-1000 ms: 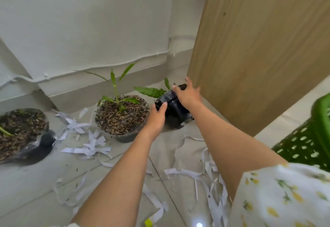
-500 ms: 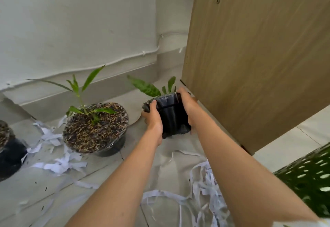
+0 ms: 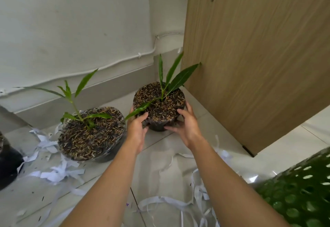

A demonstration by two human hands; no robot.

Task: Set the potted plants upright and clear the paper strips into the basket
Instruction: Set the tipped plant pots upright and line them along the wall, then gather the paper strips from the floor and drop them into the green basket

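A small black potted plant (image 3: 159, 105) stands upright on the floor by the wooden panel, soil facing up, green leaves rising from it. My left hand (image 3: 136, 125) grips its left side and my right hand (image 3: 187, 125) grips its right side. A larger potted plant (image 3: 92, 134) stands upright to its left. A third dark pot (image 3: 7, 166) is cut off at the left edge. White paper strips (image 3: 57, 171) lie scattered on the floor around the pots, and more paper strips (image 3: 169, 201) lie between my arms. The green perforated basket (image 3: 301, 191) sits at the lower right.
A wooden panel (image 3: 259, 57) stands close on the right of the small pot. A white wall with a skirting board and a thin cable (image 3: 107, 68) runs behind the pots. The floor is pale tile.
The small pot lay tipped on its side with both hands on it; now it stands upright with the soil up. The view has moved closer and to the right.
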